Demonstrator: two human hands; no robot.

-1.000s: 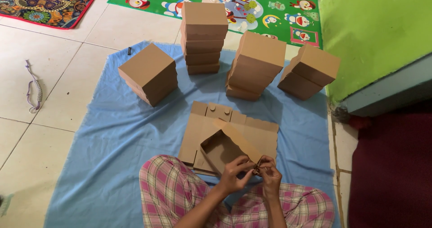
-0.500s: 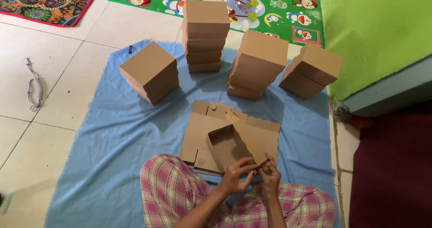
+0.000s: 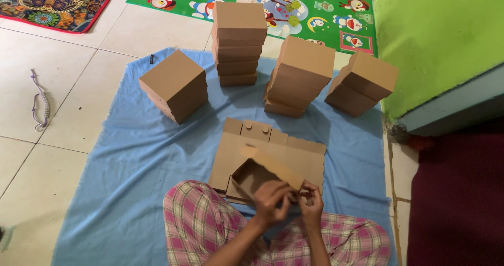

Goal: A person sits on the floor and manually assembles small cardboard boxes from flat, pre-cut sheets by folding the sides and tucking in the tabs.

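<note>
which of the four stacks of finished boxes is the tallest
The second stack from the left, at the far edge of the blue cloth. It is about five brown boxes high, rising clearly above the three shorter stacks beside it.

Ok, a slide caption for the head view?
Both hands fold a half-formed cardboard box over flat blanks.

Left hand [image 3: 274, 199]: we held it curled, fingers bent inward, forearm angled up from below.
Right hand [image 3: 312, 203]: we kept it close beside, fingertips pinched.
</note>
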